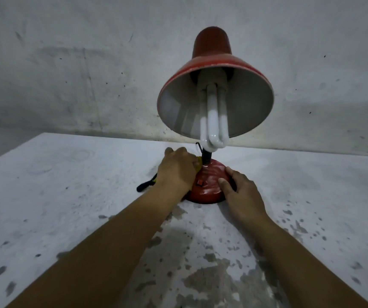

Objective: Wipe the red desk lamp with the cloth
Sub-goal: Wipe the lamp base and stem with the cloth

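The red desk lamp stands on a white table; its round base (209,181) is in the middle of the view and its shade (216,85) tilts toward me, showing a white tube bulb (214,121). My left hand (177,171) lies on the left side of the base with its fingers curled over a yellow cloth (198,163), pressed against the base by the black stem. A dark end of the cloth (145,185) sticks out on the table to the left of my wrist. My right hand (237,187) grips the right rim of the base, thumb on top.
The white table (67,196) is worn, with grey patches of chipped paint near me. A stained grey wall (89,74) rises right behind the lamp. A thin black cord (198,146) loops up behind the stem.
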